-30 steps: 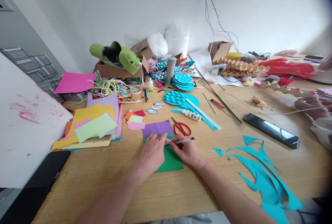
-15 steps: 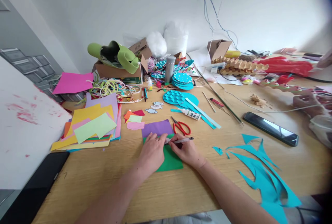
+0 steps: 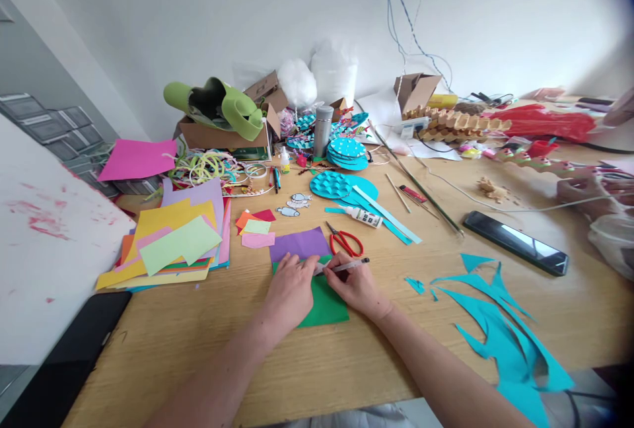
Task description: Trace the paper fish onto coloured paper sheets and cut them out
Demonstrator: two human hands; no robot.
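Note:
My right hand (image 3: 355, 283) is closed around a slim pen (image 3: 357, 263), its tip down by the green paper (image 3: 327, 306). My left hand (image 3: 293, 288) lies flat on that sheet, fingers stretched out. Between the two hands shows a small pale piece (image 3: 320, 267), mostly covered by my fingers. A purple paper (image 3: 300, 243) lies just beyond the green one. Red-handled scissors (image 3: 347, 242) rest with their handles close to my right hand.
Coloured papers (image 3: 173, 233) are stacked at the left. Small paper scraps (image 3: 257, 226), fish cutouts (image 3: 292, 209) and a glue bottle (image 3: 365, 217) lie farther back. Blue offcuts (image 3: 500, 329) and a phone (image 3: 515, 242) are at the right. Another person's hand (image 3: 584, 193) shows at the right edge.
The pen in my right hand has tilted slightly, its back end a little higher. Both hands stay in place on the green paper; the view has shifted slightly.

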